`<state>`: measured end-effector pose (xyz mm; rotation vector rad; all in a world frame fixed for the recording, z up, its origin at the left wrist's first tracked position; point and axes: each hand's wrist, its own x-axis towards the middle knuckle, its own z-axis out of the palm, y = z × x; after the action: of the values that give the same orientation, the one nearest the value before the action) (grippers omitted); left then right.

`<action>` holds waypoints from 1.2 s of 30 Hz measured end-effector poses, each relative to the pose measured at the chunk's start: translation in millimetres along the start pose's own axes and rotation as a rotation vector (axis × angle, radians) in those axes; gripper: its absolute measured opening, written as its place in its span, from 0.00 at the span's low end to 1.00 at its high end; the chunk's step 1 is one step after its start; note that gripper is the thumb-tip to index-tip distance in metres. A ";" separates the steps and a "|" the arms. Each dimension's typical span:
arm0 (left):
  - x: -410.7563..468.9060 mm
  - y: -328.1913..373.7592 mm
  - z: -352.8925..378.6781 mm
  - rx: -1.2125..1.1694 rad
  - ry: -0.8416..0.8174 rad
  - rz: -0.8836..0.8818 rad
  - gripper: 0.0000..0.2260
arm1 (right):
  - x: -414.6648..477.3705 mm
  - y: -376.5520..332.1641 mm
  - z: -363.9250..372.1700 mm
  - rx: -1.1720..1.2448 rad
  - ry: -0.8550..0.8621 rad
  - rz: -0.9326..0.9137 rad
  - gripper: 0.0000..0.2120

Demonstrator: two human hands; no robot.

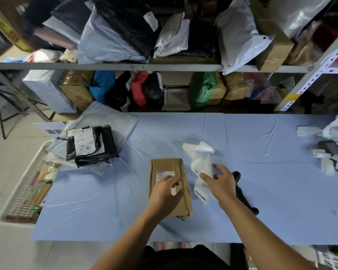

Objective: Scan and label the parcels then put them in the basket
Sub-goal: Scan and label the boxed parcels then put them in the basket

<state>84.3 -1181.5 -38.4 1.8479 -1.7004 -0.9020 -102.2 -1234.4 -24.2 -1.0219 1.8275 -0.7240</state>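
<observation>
Head view hid most of the black scanner [244,196] behind the right hand [220,182], which gripped a white label strip [202,169]. Meanwhile the left hand [164,192] pinched a small label [173,190] (print unreadable) over the cardboard parcel [164,165], centre frame; the basket [21,193] sat at left.

Table cloth [271,191] plain pale blue. Cardboard box [168,165] brown, its label white with dark print. Sticker [173,190] white. Label strip [202,164] white, black barcode print at its near end. Scanner [247,201] black. Flat parcel [107,145] glossy black, white label with black print. Poly bag [109,117] pale grey. Basket [21,188] off-white mesh. Shelf rail [105,65] grey. Shelf bags: green bag [200,90], red bag [138,88], blue bag [102,82]
</observation>
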 end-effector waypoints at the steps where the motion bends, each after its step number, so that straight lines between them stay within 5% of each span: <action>1: 1.2 7.4 2.2 -0.031 -0.034 0.001 0.20 | -2.4 -5.4 0.5 0.085 -0.019 0.015 0.26; 5: 2.8 24.2 8.3 -0.214 -0.125 -0.048 0.33 | -3.7 -19.7 3.8 0.357 -0.082 0.092 0.25; 10: 9.2 28.9 4.4 -0.333 -0.083 -0.039 0.35 | 0.0 -29.5 4.0 0.549 -0.090 0.200 0.24; 16: 18.9 34.0 -8.9 -0.554 -0.189 -0.030 0.27 | 2.6 -33.8 1.8 0.627 -0.143 0.273 0.27; 21: 20.9 45.4 -10.5 -0.605 -0.109 -0.050 0.13 | 0.7 -33.3 -6.3 0.651 -0.176 0.308 0.28; 33: 17.4 56.4 -15.5 -0.439 0.076 0.068 0.14 | -19.2 -34.8 -18.4 0.676 -0.337 0.114 0.32; 36: 17.2 58.2 -17.8 -0.410 0.074 0.095 0.14 | -18.3 -33.1 -19.2 0.629 -0.309 0.055 0.26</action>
<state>58.1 -1207.3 13.0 1.4971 -1.4176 -1.0388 -103.2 -1233.4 18.2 -0.6193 1.2335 -0.9642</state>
